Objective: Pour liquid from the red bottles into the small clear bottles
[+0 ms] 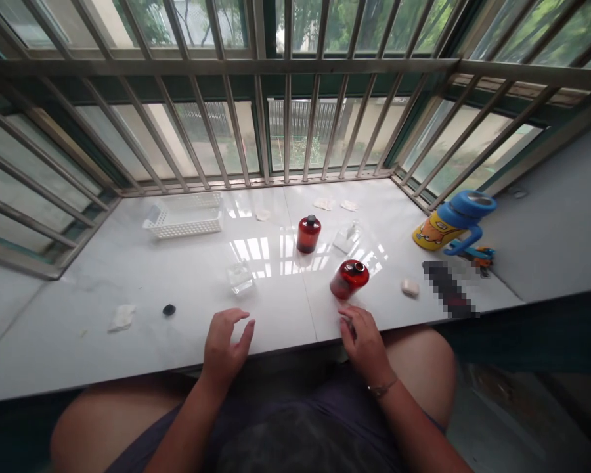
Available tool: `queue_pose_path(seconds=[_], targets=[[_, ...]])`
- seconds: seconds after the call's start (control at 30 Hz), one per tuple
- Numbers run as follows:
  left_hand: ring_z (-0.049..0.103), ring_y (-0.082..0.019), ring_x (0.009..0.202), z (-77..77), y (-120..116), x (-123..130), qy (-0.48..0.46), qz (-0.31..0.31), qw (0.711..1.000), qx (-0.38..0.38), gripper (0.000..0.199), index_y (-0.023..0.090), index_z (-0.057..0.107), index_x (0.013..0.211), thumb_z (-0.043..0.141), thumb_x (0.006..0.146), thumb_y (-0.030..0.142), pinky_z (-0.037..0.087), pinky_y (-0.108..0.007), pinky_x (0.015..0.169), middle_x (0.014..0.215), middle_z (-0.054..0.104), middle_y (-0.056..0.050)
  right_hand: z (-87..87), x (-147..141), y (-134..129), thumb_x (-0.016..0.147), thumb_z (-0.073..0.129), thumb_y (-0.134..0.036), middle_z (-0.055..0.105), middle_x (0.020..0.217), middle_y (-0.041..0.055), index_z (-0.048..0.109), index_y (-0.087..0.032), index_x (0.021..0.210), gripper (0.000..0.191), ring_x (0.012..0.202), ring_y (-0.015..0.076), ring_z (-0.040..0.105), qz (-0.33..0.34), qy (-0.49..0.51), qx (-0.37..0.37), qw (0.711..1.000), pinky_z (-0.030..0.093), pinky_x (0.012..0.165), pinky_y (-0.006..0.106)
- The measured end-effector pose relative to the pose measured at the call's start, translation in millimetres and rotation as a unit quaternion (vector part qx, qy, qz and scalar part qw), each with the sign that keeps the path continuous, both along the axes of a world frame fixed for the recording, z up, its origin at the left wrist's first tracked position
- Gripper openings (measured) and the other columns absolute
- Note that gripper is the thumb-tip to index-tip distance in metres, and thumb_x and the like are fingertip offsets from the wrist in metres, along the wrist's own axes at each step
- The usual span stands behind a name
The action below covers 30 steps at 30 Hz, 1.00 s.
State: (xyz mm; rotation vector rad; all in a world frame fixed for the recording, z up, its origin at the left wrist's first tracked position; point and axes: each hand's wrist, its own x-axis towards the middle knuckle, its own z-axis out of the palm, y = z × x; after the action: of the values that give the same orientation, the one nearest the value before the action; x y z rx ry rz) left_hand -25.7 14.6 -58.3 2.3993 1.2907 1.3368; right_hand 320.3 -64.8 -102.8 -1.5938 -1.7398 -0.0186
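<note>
My left hand is held over the front edge of the white counter, thumb and fingers apart with nothing between them. My right hand has loosely curled fingers and no object visible in it; its fingertips are just in front of an uncapped red bottle. Whether they touch the bottle I cannot tell. Behind that bottle stands a second red bottle with a dark top. One small clear container sits beyond my left hand, another clear container behind the uncapped bottle. A round black cap lies to the left.
A white perforated basket sits at the back left. Crumpled tissue lies at left, with more scraps near the window bars. At right are a pale block, a blue-and-yellow thermos and a blurred-out dark object.
</note>
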Motion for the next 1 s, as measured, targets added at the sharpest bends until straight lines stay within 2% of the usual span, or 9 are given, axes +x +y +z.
queue_pose_path(seconds=[0.13, 0.23, 0.3, 0.4, 0.57, 0.7, 0.83, 0.9, 1.0], targets=[[0.069, -0.026, 0.102, 5.5, -2.2, -8.1, 0.002, 0.012, 1.000, -0.003, 0.022, 0.023, 0.065, 0.116, 0.072, 0.098, 0.014, 0.059, -0.044, 0.093, 0.107, 0.071, -0.008, 11.7, 13.8, -5.4, 0.107, 0.052, -0.016, 0.069, 0.119, 0.0106, 0.061, -0.023, 0.130, 0.025, 0.114, 0.0274, 0.064, 0.019, -0.012, -0.008, 1.000, 0.054, 0.104, 0.047], [0.070, -0.027, 0.106, 13.5, 6.5, -14.6, 0.009, 0.039, 0.999, 0.000, 0.022, 0.023, 0.065, 0.118, 0.072, 0.099, 0.018, 0.059, -0.046, 0.097, 0.111, 0.072, -0.009, 13.7, 28.1, -1.9, 0.107, 0.056, -0.025, 0.067, 0.116, 0.0122, 0.062, -0.022, 0.130, 0.024, 0.111, 0.0304, 0.063, -0.053, -0.045, -0.018, 0.997, 0.053, 0.102, 0.050], [0.069, -0.029, 0.113, 20.2, 18.5, -17.8, 0.015, 0.057, 0.998, -0.005, 0.027, 0.023, 0.064, 0.124, 0.074, 0.099, 0.023, 0.058, -0.049, 0.103, 0.118, 0.072, -0.010, 11.4, 38.9, 1.7, 0.106, 0.060, -0.037, 0.063, 0.114, 0.0144, 0.063, -0.019, 0.133, 0.032, 0.107, 0.0328, 0.062, -0.119, -0.059, -0.042, 0.990, 0.055, 0.098, 0.051], [0.064, -0.033, 0.131, 29.6, 44.0, -20.0, 0.021, 0.074, 0.997, -0.031, 0.045, 0.024, 0.059, 0.137, 0.077, 0.097, 0.036, 0.053, -0.055, 0.115, 0.136, 0.069, -0.013, 4.4, 56.6, 5.4, 0.105, 0.058, -0.048, 0.057, 0.112, 0.0149, 0.069, -0.019, 0.133, 0.042, 0.100, 0.0326, 0.061, -0.140, -0.079, -0.090, 0.983, 0.057, 0.092, 0.051], [0.051, -0.040, 0.151, 37.3, 92.9, -12.2, 0.021, 0.085, 0.982, -0.166, 0.081, 0.023, 0.050, 0.151, 0.087, 0.085, 0.052, 0.045, -0.061, 0.123, 0.160, 0.055, -0.017, -8.1, 89.1, 7.2, 0.107, 0.049, -0.052, 0.055, 0.114, 0.0145, 0.077, -0.023, 0.119, 0.043, 0.100, 0.0319, 0.061, -0.103, -0.116, -0.058, 0.986, 0.056, 0.091, 0.053], [0.061, -0.039, 0.140, 33.1, 119.4, 3.9, -0.013, 0.074, 0.952, -0.297, 0.082, 0.024, 0.056, 0.146, 0.090, 0.078, 0.055, 0.051, -0.057, 0.117, 0.148, 0.066, -0.015, -12.9, 106.8, 5.0, 0.105, 0.050, -0.061, 0.059, 0.128, 0.0165, 0.077, -0.025, 0.101, 0.045, 0.110, 0.0367, 0.061, -0.089, -0.176, -0.020, 0.980, 0.053, 0.091, 0.057], [0.068, -0.035, 0.128, 22.3, 124.3, 17.2, -0.069, 0.070, 0.944, -0.314, 0.058, 0.026, 0.067, 0.126, 0.090, 0.077, 0.050, 0.055, -0.052, 0.111, 0.136, 0.073, -0.010, -7.9, 92.3, -4.8, 0.109, 0.047, -0.058, 0.068, 0.125, 0.0150, 0.070, -0.025, 0.106, 0.041, 0.104, 0.0340, 0.068, -0.035, -0.133, -0.024, 0.990, 0.057, 0.087, 0.052], [0.068, -0.034, 0.127, 18.1, 119.2, 22.3, -0.077, 0.065, 0.946, -0.309, 0.055, 0.027, 0.068, 0.123, 0.090, 0.076, 0.047, 0.054, -0.051, 0.111, 0.134, 0.073, -0.008, 1.2, 70.1, -10.5, 0.110, 0.049, -0.054, 0.072, 0.109, 0.0108, 0.066, -0.026, 0.113, 0.034, 0.093, 0.0307, 0.071, -0.002, -0.074, -0.041, 0.996, 0.059, 0.083, 0.048], [0.068, -0.033, 0.127, 15.1, 107.4, 30.6, -0.079, 0.036, 0.943, -0.320, 0.060, 0.027, 0.064, 0.126, 0.091, 0.074, 0.042, 0.054, -0.049, 0.111, 0.132, 0.072, -0.008, 25.8, 26.1, -9.8, 0.109, 0.059, -0.047, 0.072, 0.109, 0.0085, 0.066, -0.028, 0.118, 0.023, 0.099, 0.0290, 0.073, 0.041, 0.005, -0.065, 0.997, 0.060, 0.085, 0.043]])
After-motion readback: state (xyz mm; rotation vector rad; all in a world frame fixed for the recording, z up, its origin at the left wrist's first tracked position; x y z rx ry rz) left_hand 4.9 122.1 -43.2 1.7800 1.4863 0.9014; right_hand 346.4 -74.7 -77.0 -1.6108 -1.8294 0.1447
